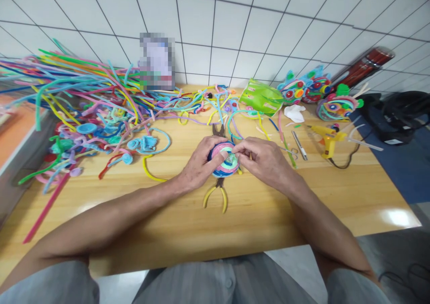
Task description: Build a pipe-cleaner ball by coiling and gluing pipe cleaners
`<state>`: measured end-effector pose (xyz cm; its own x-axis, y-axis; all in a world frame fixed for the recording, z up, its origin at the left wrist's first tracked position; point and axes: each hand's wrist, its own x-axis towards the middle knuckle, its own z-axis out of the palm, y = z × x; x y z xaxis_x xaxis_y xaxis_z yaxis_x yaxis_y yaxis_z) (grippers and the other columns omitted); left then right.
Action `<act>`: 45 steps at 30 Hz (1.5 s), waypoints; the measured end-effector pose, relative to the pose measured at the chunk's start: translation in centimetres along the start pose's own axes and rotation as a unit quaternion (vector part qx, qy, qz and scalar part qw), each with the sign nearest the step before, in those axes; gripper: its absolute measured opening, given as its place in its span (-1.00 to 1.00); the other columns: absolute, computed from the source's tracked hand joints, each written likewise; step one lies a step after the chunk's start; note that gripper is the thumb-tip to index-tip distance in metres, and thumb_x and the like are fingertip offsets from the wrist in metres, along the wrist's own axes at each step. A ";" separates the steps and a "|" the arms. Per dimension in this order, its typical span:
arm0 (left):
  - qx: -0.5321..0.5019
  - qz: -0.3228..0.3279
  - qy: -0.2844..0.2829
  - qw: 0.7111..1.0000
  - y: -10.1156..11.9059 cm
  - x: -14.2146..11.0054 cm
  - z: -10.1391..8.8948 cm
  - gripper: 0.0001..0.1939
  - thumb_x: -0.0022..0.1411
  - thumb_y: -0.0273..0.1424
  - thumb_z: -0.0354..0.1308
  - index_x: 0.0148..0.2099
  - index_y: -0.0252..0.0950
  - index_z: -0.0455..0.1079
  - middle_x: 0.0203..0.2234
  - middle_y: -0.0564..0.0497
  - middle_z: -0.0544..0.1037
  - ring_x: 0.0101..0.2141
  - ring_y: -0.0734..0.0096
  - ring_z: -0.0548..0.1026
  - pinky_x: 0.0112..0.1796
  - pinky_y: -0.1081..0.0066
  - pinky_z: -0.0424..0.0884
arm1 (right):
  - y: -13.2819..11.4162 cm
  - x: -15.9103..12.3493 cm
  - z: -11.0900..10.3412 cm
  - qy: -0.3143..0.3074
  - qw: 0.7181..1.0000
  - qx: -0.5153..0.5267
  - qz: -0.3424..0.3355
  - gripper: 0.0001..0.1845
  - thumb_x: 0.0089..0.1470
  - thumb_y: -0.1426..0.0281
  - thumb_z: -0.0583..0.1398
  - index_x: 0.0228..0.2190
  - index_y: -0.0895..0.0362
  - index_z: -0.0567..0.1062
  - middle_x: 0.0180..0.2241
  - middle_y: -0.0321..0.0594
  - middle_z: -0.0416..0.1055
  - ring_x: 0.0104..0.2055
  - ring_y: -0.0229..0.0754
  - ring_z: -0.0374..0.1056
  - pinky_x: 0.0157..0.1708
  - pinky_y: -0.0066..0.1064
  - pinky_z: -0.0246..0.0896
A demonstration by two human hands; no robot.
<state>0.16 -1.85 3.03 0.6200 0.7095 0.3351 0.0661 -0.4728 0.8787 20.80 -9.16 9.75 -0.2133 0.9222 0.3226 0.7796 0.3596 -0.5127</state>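
A round coil of pipe cleaners [221, 169] in blue, pink and pale green is held over the middle of the table. My left hand [204, 160] grips it from the left, with the thumb lying across its face. At the coil's right edge, the fingers of my right hand [260, 155] are pinched together against it; the exact strand between them is hard to make out. Below the coil lie pliers with yellow handles [224, 201]. Dark jaws of another tool [218, 130] show just beyond the coil, its rest hidden.
Loose pipe cleaners [90, 80] heap up at the left and back. At right lie a yellow glue gun [328, 136], a utility knife [299, 145] and a white tissue [294, 113]. A green packet [260, 98] and decorated pipe-cleaner figures [338, 104] stand along the back near a red flask [366, 64].
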 end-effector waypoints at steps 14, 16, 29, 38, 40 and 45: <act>-0.002 0.004 0.051 0.999 -0.8 -0.4 0.7 -0.65 0.52 -0.16 0.08 0.19 -0.23 0.43 0.06 -0.12 0.57 0.07 0.23 0.53 0.14 0.19 0.48 | 1.4 1.0 -5.8 -0.045 0.995 -0.076 0.039 -0.88 0.23 0.39 0.27 -0.24 0.01 0.65 -0.27 -0.24 0.66 -0.26 -0.11 0.50 -0.21 -0.29 0.31; -0.006 0.003 0.058 0.998 -0.9 -0.4 0.8 -0.64 0.51 -0.17 0.09 0.19 -0.24 0.43 0.06 -0.12 0.57 0.07 0.24 0.53 0.15 0.20 0.47 | 1.7 1.5 -7.2 -0.026 0.995 -0.091 0.036 -0.90 0.23 0.35 0.29 -0.27 0.01 0.66 -0.29 -0.25 0.64 -0.26 -0.10 0.50 -0.21 -0.27 0.32; -0.018 -0.007 0.083 0.996 -1.4 -0.6 1.1 -0.59 0.49 -0.11 0.10 0.21 -0.22 0.42 0.08 -0.10 0.55 0.09 0.19 0.51 0.19 0.12 0.44 | 8.1 -2.1 -11.4 0.389 0.906 -0.107 0.128 -0.79 0.29 0.35 0.13 -0.24 -0.02 0.59 -0.27 -0.23 0.61 -0.16 -0.06 0.55 0.01 -0.11 0.47; 0.018 0.052 0.104 0.993 -1.6 -0.4 1.0 -0.67 0.49 -0.18 0.13 0.19 -0.18 0.41 0.11 -0.09 0.52 0.16 0.18 0.48 0.23 0.11 0.42 | 16.2 -15.7 -13.0 0.539 0.748 -0.080 0.379 -0.78 -0.03 0.39 0.27 -0.29 0.01 0.37 -0.45 -0.41 0.46 -0.36 -0.16 0.46 -0.16 -0.21 0.49; 0.017 0.057 0.115 0.992 -1.4 -0.5 1.2 -0.66 0.48 -0.19 0.15 0.20 -0.19 0.39 0.11 -0.10 0.51 0.16 0.18 0.48 0.23 0.11 0.42 | 17.5 -16.1 -12.4 0.519 0.754 -0.060 0.399 -0.65 -0.14 0.44 0.33 -0.30 0.01 0.33 -0.46 -0.43 0.45 -0.36 -0.16 0.47 -0.18 -0.21 0.49; 0.014 0.099 0.123 0.987 -1.0 -0.5 1.3 -0.69 0.48 -0.27 0.17 0.20 -0.20 0.37 0.13 -0.12 0.49 0.19 0.20 0.48 0.24 0.11 0.43 | 19.3 -15.5 -11.4 0.521 0.754 -0.037 0.399 -0.54 -0.09 0.43 0.35 -0.25 -0.05 0.20 -0.35 -0.39 0.43 -0.28 -0.16 0.45 -0.10 -0.23 0.44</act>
<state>0.81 -2.39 1.60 0.4145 0.7054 0.5749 -0.0136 -0.6269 0.7790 45.87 -18.09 3.91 0.8885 0.2151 0.4054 0.4549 -0.2948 -0.8404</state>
